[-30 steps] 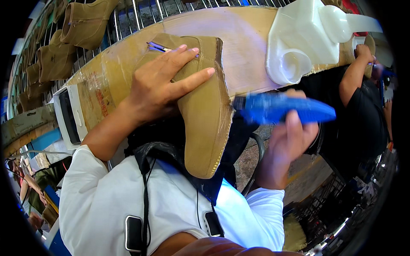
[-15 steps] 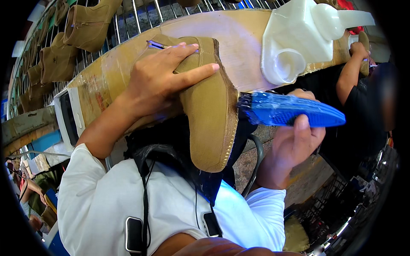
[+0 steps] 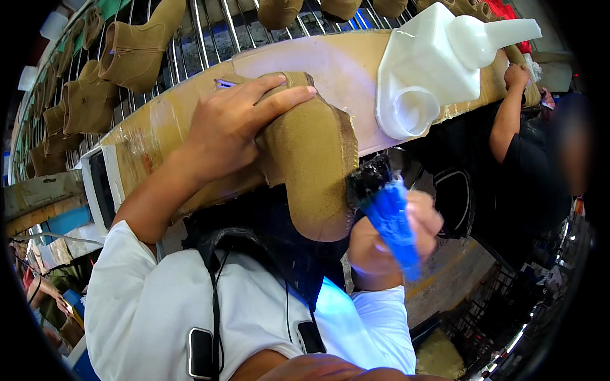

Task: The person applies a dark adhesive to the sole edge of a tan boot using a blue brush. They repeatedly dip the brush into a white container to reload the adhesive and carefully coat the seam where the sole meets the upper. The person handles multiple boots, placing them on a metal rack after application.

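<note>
A tan suede boot (image 3: 314, 165) without an outsole lies over the edge of the worktable, its toe pointing toward me. My left hand (image 3: 235, 124) is closed over the boot's shaft, fingers wrapped across it near the zip. A darker, wet-looking band with light stitching runs along the boot's right edge. In my right hand (image 3: 416, 222) is a blue-handled brush (image 3: 391, 219), smeared by motion, its dark bristles at that edge beside the toe. Whether the bristles touch the boot is hard to tell.
Right of the boot stands a white plastic glue container (image 3: 429, 70) with a round cup opening in front. Tan boots (image 3: 136, 54) hang or stand on a metal rack (image 3: 216, 32) behind and to the left. A co-worker's arm (image 3: 508, 120) shows at the far right. Cardboard (image 3: 152, 136) covers the worktable.
The brush has swung from lying level to slanting, handle end down, and moved along the edge toward the toe. The boot has rolled, its stitched edge now turned further away.
</note>
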The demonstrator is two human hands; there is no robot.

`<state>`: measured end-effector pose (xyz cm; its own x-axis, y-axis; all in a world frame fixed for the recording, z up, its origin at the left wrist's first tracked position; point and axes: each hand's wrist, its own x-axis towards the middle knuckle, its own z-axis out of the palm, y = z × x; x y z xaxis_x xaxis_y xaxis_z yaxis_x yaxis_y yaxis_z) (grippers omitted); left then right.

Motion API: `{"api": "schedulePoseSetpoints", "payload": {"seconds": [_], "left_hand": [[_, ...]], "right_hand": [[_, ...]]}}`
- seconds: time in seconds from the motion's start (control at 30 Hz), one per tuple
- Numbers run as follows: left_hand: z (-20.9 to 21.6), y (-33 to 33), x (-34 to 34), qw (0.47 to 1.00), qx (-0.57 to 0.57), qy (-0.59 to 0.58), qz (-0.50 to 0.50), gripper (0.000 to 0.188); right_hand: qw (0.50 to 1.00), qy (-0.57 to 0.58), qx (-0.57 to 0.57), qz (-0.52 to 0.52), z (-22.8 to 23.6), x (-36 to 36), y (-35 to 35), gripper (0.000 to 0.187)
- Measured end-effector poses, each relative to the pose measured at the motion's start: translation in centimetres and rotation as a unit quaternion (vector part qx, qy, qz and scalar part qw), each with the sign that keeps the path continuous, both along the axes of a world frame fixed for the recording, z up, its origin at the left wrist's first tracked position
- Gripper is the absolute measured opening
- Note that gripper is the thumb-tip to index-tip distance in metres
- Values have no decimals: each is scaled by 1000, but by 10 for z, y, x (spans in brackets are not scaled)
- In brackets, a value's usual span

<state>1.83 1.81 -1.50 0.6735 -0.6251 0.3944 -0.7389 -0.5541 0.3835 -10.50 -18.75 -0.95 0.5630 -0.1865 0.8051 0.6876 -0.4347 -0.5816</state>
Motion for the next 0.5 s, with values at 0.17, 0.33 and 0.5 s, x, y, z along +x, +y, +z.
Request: {"api": "schedulePoseSetpoints", "payload": {"seconds": [0.17,0.33,0.5], "left_hand": [[4,-1,1,1000,-2,10,-8,60],[10,-6,5,1000,2,10,-18,62],[20,-15,10,999,14,43,-28,64]], "right_hand": [[995,55,61,-53,0,13,-14,31],[974,148,148,84,33,20,-30,36],[985,130,108,33,44,13,-36,40]]}}
